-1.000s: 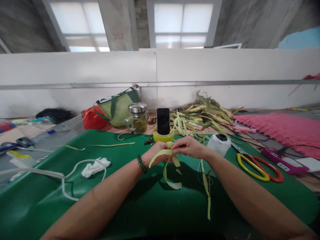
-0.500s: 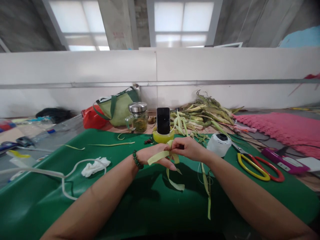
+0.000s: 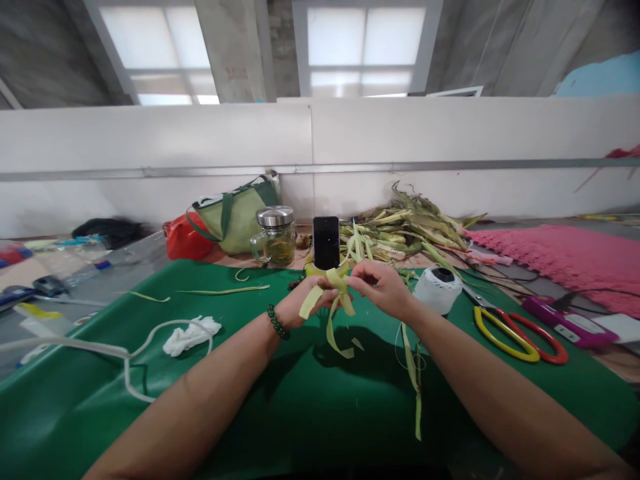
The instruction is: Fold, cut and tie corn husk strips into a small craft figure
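My left hand (image 3: pixel 306 301) and my right hand (image 3: pixel 376 285) meet above the green table cover (image 3: pixel 150 393), both pinched on a bundle of pale yellow-green leaf strips (image 3: pixel 334 308). The strips fold between my fingers and their loose ends curl down toward the cover. A green bead bracelet (image 3: pixel 276 321) circles my left wrist. A single long leaf strip (image 3: pixel 413 373) lies on the cover beneath my right forearm.
Behind my hands stands a black phone (image 3: pixel 326 241), with a lidded glass jar (image 3: pixel 275 236) and a green bag (image 3: pixel 235 212) to its left. A leaf pile (image 3: pixel 406 228), white thread spool (image 3: pixel 439 287) and scissors (image 3: pixel 515 331) lie right. White cloth (image 3: pixel 189 333) lies left.
Both hands have risen slightly and moved away from me with the strips. My left fingers, stretched under the strip half a second ago, are pinched on it again.
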Motion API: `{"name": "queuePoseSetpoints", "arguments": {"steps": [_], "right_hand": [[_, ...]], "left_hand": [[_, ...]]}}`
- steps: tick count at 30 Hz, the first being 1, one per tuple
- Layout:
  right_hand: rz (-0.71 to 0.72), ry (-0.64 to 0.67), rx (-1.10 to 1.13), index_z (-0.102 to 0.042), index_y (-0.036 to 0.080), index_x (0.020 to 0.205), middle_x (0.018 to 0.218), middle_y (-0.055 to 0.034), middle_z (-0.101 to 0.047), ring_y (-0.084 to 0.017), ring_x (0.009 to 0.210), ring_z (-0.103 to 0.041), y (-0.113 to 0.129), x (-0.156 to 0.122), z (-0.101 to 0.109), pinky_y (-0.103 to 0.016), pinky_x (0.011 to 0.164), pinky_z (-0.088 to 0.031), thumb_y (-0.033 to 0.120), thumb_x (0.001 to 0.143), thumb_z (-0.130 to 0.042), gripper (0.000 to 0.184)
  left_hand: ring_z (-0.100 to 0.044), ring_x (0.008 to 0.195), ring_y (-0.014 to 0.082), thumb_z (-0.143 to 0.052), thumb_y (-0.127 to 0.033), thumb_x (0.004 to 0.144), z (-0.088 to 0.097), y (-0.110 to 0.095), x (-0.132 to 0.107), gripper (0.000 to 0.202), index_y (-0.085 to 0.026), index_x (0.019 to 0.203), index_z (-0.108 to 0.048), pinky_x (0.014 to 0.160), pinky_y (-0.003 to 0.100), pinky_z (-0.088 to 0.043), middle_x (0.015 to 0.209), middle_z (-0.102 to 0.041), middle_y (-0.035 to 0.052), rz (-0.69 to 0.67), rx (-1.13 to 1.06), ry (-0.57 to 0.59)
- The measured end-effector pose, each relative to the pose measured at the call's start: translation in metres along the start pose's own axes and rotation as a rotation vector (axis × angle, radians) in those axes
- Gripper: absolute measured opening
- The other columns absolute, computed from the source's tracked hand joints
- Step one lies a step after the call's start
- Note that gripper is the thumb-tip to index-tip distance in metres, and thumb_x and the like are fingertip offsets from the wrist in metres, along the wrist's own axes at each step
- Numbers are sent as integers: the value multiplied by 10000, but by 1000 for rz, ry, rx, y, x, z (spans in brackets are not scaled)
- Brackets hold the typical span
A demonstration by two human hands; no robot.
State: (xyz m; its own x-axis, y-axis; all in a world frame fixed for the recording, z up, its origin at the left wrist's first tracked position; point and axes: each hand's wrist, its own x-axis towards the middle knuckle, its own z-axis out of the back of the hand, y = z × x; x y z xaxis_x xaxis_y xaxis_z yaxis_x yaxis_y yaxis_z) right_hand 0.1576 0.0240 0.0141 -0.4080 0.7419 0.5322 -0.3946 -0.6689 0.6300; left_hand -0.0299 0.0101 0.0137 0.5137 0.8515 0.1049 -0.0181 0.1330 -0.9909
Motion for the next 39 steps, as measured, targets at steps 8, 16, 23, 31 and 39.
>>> {"name": "queuePoseSetpoints", "arguments": {"steps": [8,16,23,31,39], "right_hand": [[-187,28,-1,-620,159,689,622,-11,-586,-123,572,-498,-6,3,-10,-239,529,-373,456,766,-571,311],[-255,-56,153,-587,161,635,607,-6,-578,-120,563,-494,-10,5,-19,-242,526,-384,405,704,-605,254],[-244,70,120,-572,158,576,527,23,-490,-87,500,-404,0,5,3,-220,477,-316,357,668,-607,222],[-267,172,120,-567,148,555,518,23,-488,-78,485,-393,1,4,9,-212,455,-281,311,660,-608,199],[-88,142,-19,-569,156,654,574,14,-521,-93,523,-429,-3,1,1,-216,484,-316,366,745,-604,231]], "left_hand": [[-576,653,136,-661,-275,727,-2,1,3,170,-106,723,-649,622,233,-455,667,-629,45,-63,106,-183],[-521,643,110,-648,-144,670,-5,2,4,31,-137,659,-620,622,205,-431,655,-589,7,-95,223,-128],[-610,888,175,-651,-142,652,10,-2,5,198,-140,850,-660,812,268,-455,874,-684,61,131,-153,181],[-635,728,180,-713,-359,665,0,5,4,269,-115,774,-674,741,303,-478,717,-682,60,89,-292,117],[-607,512,127,-809,-353,558,-4,5,5,284,-107,604,-675,457,188,-363,492,-597,10,141,-71,-93]]}}
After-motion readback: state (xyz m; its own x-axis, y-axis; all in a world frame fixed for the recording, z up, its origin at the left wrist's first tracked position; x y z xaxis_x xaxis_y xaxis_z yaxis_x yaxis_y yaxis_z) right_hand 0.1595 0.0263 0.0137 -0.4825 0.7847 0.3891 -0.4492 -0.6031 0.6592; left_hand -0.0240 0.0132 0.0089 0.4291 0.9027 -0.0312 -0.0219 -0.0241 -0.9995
